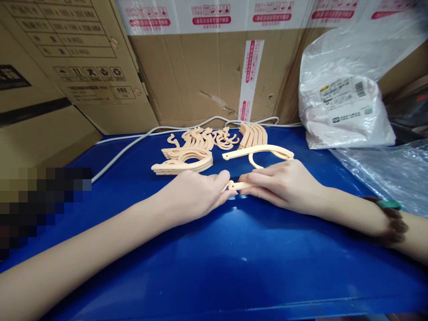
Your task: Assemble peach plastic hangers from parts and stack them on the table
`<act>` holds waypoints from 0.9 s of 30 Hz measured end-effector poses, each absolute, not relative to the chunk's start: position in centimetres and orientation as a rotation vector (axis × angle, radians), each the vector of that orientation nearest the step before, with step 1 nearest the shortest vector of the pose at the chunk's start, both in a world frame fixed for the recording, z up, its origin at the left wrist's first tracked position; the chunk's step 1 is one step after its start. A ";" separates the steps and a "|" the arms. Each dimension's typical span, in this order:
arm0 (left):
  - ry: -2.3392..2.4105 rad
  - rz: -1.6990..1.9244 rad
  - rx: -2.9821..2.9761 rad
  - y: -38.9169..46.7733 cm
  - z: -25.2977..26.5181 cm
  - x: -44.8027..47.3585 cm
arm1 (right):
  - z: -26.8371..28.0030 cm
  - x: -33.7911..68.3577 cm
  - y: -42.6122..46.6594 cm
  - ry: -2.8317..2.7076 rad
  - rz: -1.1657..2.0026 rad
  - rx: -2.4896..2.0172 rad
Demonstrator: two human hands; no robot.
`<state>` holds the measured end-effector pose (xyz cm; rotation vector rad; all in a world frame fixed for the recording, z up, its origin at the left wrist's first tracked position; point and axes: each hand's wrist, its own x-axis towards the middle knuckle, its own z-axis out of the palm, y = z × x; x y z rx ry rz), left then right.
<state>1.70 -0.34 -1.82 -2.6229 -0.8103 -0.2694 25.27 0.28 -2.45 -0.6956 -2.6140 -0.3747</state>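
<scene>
1. Left hand [197, 194], centre of frame, knuckles up on the blue table [234, 267]. Fingers curled, thumb and fingertips pinched on the near end of a small peach plastic piece [238, 185].
2. Right hand [284, 185], just right of centre, fingers stretched flat and pressed over the other end of the same piece. The two hands meet fingertip to fingertip, both clamped on it.
3. The piece lies low on the table between the hands; only a short strip shows, so its full shape is hard to make out. It may join the curved hanger arm [257, 152] lying just above the right hand.
4. Above the left hand: a stack of peach hangers [183, 161], laid flat and overlapping.
5. Further up, centre: loose hooks [224, 139] and a second fanned bunch of hanger arms [254, 134].
6. White cable [133, 142] runs along the table's far edge, from left to centre.
7. Cardboard boxes [200, 76] stand behind, across the top of frame.
8. Upper right: white plastic bag [341, 111] with printed labels.
9. Right wrist, lower right, wears a dark bracelet [391, 218].
</scene>
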 end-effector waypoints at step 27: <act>-0.629 -0.334 -2.470 -0.9 -1.8 2.0 | -1.4 25.3 0.3 -2.724 0.240 -0.848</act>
